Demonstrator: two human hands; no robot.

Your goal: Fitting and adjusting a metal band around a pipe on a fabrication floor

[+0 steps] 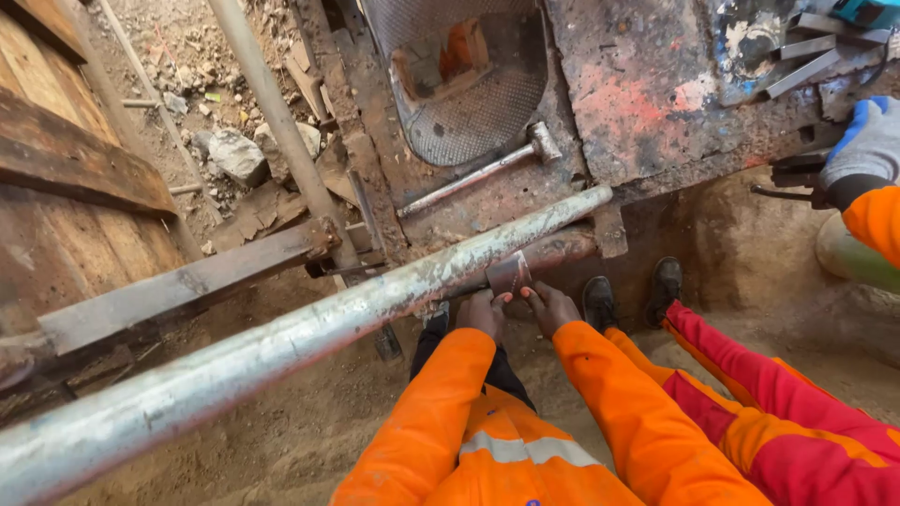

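Fingers of both my hands pinch a small flat metal plate [509,273] just below the middle of the frame. My left hand [482,314] grips its lower left edge, my right hand [548,307] its lower right edge, thumbs and fingertips closed on the piece. The plate stands tilted against a long pale pipe [309,328], touching its underside where a rusty bar [553,251] runs just behind. That pipe crosses the frame from the lower left corner up to right of centre.

Orange sleeves [600,375] cover my arms at the bottom of the frame. Sandy ground [309,422] lies beneath them. Above the pipe, a hammer [487,171] lies on a rust-stained metal table [647,103] in the upper middle, its head near a perforated mesh sheet [478,103]. Weathered wooden planks [66,178] fill the upper left, with rubble [230,150] beside them.

At the right edge, another person's gloved hand [867,141], grey and blue, rests on a dark tool; I cannot tell what kind. Red and orange trouser legs [778,394] and two dark shoes [633,295] show at lower right.
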